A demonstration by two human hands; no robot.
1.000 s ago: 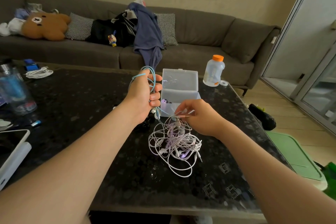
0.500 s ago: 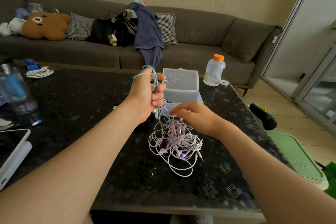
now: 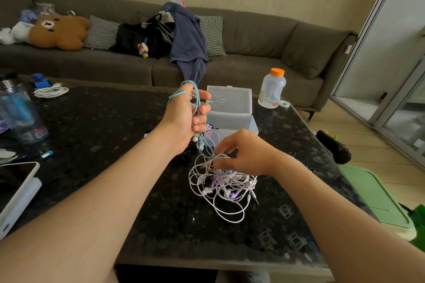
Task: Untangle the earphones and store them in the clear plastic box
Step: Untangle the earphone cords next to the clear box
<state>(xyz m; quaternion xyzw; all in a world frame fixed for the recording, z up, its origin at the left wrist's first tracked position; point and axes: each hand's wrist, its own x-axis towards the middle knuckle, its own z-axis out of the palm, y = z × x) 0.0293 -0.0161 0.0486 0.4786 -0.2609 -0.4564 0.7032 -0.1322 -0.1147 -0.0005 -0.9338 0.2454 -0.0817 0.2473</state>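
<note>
Fingers of the left hand (image 3: 181,119) curl around a light-blue earphone cord (image 3: 196,99); the right hand (image 3: 243,154) pinches tangled white wires (image 3: 220,190) beneath.

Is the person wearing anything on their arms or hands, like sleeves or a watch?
No. The left hand and right hand show no glove, ring, watch or bracelet. Both arms are bare, with no sleeve in view.
</note>
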